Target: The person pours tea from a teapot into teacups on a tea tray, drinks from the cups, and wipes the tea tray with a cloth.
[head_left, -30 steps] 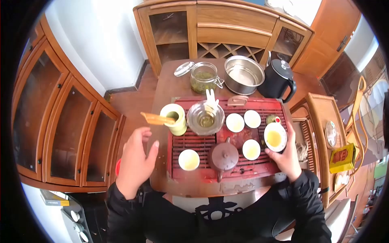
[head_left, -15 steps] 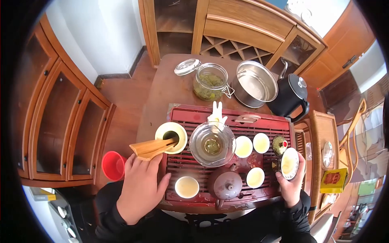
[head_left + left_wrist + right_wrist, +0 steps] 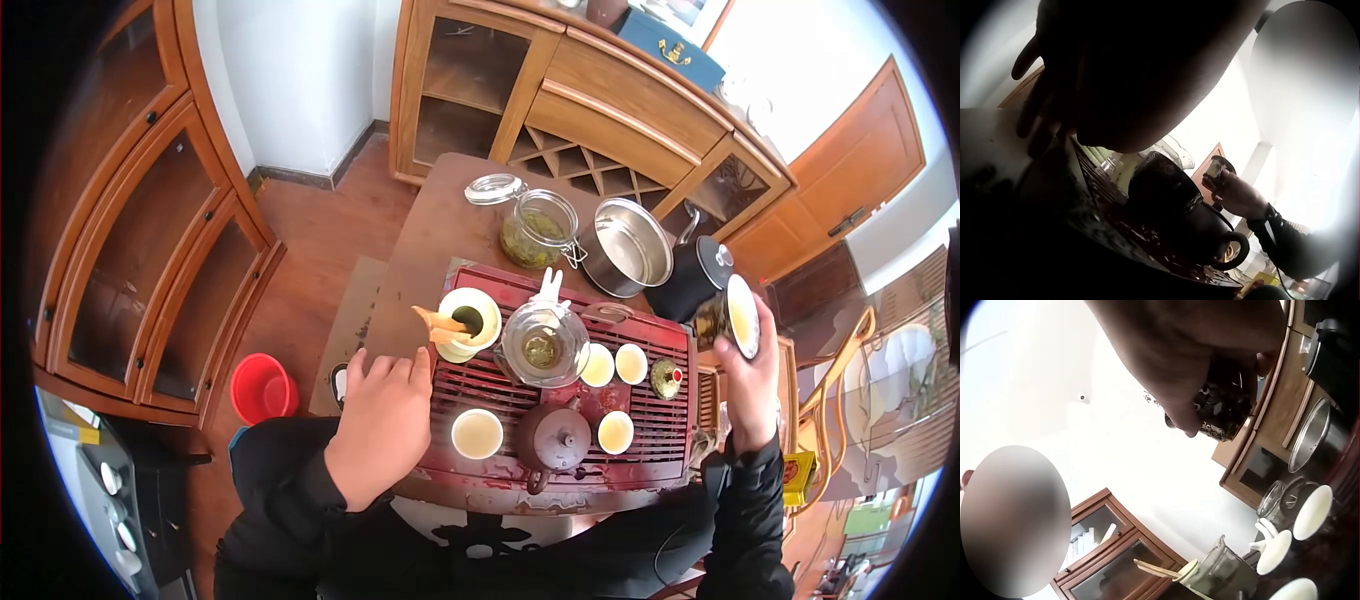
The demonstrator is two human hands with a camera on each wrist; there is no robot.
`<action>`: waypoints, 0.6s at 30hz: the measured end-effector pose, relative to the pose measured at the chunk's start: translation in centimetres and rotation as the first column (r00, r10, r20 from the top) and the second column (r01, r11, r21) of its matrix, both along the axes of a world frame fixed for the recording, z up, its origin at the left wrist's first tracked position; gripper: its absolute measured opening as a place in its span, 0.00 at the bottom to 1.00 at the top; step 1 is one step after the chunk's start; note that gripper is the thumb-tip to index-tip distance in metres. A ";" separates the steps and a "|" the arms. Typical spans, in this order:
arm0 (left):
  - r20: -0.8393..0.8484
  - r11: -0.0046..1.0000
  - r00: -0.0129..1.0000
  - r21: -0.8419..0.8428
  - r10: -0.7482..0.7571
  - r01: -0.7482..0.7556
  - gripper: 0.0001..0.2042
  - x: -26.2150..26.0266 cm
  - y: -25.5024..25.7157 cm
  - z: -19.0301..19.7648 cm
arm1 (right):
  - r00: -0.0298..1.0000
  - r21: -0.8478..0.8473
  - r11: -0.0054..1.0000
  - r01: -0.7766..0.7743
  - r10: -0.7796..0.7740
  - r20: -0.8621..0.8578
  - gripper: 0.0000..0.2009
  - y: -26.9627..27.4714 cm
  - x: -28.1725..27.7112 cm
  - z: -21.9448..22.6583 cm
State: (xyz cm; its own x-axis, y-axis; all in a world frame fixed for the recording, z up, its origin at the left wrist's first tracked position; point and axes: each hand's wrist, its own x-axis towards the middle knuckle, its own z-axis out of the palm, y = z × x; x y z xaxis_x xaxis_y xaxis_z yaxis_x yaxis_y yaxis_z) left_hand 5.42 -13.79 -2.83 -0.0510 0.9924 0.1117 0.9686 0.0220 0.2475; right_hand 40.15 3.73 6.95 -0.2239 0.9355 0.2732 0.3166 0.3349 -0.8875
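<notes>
With our right hand (image 3: pixel 752 385) we are gripping a dark patterned cup with a white interior (image 3: pixel 743 317), holding it tilted in the air near the right edge of a red slatted wooden tea tray (image 3: pixel 655 428). Our left hand (image 3: pixel 385 428) is holding nothing, its relaxed fingers pointing away from us just beside a pale-green cylindrical holder (image 3: pixel 487 316) of wooden tools (image 3: pixel 438 325). A round brown teapot (image 3: pixel 553 440) is standing on the tray among small white cups (image 3: pixel 477 434).

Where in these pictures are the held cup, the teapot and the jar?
Held cup (image 3: pixel 712 319): head view, on its dark outer side.
Teapot (image 3: pixel 552 438): head view, on its lid.
Jar (image 3: pixel 529 243): head view, on its glass side.
</notes>
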 end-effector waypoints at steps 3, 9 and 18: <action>0.031 0.999 1.000 0.035 -0.002 0.001 0.21 0.0 -0.1 -0.3 | 1.000 -0.005 1.000 -0.026 0.026 0.005 0.32 2.8 -2.1 1.1; 0.066 0.996 0.998 0.092 -0.005 -0.001 0.23 -0.1 -0.4 -0.9 | 0.991 0.031 0.991 -0.131 0.131 0.024 0.32 7.9 -6.7 0.2; 0.076 0.994 0.997 0.112 -0.023 0.014 0.27 -0.4 -0.5 -1.4 | 0.959 -0.007 0.981 -0.192 0.189 0.213 0.36 13.5 -12.1 -4.6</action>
State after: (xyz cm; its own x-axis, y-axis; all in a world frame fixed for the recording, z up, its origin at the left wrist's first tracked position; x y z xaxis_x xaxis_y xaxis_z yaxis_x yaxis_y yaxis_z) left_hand 4.98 -14.28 -4.25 -0.0458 0.9749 0.2178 0.9465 -0.0274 0.3216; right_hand 28.10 17.23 2.34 -0.4515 0.8666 0.2125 0.4257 0.4185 -0.8023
